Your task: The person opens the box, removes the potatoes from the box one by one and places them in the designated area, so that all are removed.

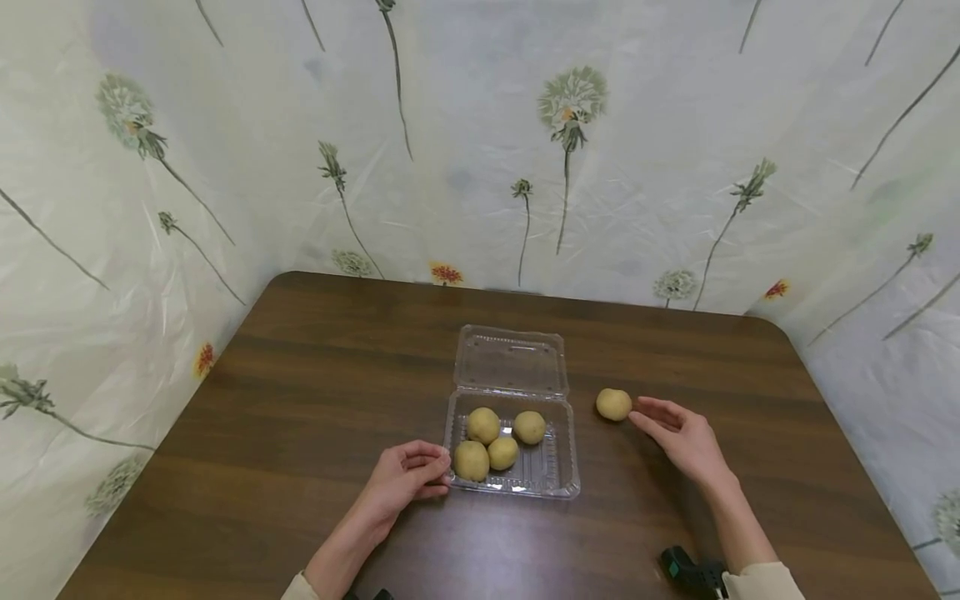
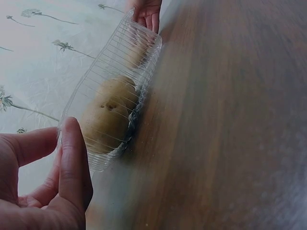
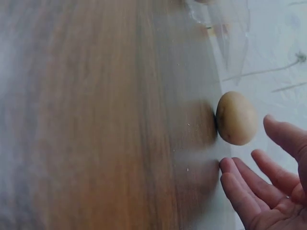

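A clear plastic clamshell container (image 1: 558, 467) lies on the table with its lid (image 1: 510, 360) folded back. Several potatoes (image 1: 483, 425) sit inside it, mostly toward the left side. My left hand (image 1: 411, 479) pinches the container's left rim between thumb and fingers; in the left wrist view the ribbed wall and a potato (image 2: 110, 115) behind it show close up. One loose potato (image 1: 613, 404) rests on the table to the right of the container. My right hand (image 1: 678, 435) is just right of that potato, fingers spread and relaxed, with a small gap showing in the right wrist view.
The brown wooden table (image 1: 337, 350) has rounded far corners. Behind it and at its sides hangs a pale sheet (image 1: 450, 167) printed with dandelions. A black device (image 1: 690, 572) is at the right wrist, near the sleeve.
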The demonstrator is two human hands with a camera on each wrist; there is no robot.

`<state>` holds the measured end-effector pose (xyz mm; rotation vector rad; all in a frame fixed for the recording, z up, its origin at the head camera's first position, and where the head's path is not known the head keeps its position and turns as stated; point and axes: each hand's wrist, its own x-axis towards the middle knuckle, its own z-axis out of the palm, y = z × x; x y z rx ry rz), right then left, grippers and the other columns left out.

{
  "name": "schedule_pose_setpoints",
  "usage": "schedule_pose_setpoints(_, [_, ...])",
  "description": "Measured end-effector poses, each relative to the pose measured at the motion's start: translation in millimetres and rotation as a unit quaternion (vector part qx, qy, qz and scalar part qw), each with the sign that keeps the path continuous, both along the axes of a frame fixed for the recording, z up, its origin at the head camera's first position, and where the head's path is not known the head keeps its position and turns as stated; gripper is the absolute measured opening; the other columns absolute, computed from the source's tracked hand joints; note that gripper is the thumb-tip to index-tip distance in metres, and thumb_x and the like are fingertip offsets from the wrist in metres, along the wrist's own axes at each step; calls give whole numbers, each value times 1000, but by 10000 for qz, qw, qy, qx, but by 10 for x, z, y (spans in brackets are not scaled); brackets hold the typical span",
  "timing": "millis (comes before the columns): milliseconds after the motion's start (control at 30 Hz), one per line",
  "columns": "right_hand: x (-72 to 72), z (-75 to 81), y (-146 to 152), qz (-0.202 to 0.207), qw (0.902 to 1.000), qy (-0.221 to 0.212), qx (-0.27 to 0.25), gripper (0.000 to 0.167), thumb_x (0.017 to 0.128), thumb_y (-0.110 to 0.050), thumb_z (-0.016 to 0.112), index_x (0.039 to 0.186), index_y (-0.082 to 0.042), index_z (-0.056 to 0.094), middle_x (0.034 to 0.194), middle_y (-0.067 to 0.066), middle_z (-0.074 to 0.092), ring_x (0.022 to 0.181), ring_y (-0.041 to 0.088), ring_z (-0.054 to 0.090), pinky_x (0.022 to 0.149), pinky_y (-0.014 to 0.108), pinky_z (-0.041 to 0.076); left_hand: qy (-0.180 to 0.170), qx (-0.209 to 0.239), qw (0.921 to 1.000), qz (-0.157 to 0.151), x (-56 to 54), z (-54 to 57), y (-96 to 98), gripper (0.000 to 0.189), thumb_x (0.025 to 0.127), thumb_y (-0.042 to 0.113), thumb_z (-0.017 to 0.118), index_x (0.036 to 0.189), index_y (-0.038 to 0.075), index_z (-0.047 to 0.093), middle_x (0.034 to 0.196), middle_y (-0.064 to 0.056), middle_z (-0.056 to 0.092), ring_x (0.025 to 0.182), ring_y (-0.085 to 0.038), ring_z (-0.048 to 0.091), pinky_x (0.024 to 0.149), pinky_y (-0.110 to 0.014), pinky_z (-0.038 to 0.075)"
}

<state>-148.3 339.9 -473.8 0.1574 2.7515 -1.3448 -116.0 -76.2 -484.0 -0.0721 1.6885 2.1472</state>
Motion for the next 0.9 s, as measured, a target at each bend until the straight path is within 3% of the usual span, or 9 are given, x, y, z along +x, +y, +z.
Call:
schedule_pose_setpoints(167, [52,23,-19,-66,9999,-62,82,68,94,-57,56,141,-7,51,136,16,56,126,34,51,97,49,48,-21,-17,10000,-14,-1,3,3,24,91,6,70,106,-10,60,87,-9,64,77,-17,66,72,-28,59])
schedule_pose_setpoints(300, [86,41,-44,-110,9999,-77,79,67,94,-57,56,139,-7,52,130,14,61,117,28,58,88,33,54,-10,-35,10000,-5,-6,6,3,25,91,7,70,106,-9,60,88,-9,64,77,-17,66,72,-29,60])
schedule_pose_setpoints(400, [114,35,-59,-109,9996,-107,-218,66,94,-53,58,138,-5,52,126,16,63,107,19,64,81,24,56,-23,-31,10000,-15,-8,4,3,25,91,7,71,107,-10,60,88,-9,64,77,-17,66,73,-29,60])
schedule_pose_setpoints(567, [151,-8,-95,-36,9970,-164,-749,63,94,-45,62,135,1,53,122,20,63,97,14,68,82,26,57,-39,-5,10000,-17,-7,3,2,26,91,8,71,107,-10,59,88,-9,64,77,-18,66,73,-29,60])
schedule_pose_setpoints(900, [209,-43,-175,38,9975,-82,-701,56,94,-42,65,130,2,58,115,17,67,95,16,68,79,24,57,-14,16,10000,-4,-4,-2,4,25,91,7,71,106,-9,60,87,-9,64,77,-17,66,72,-28,59])
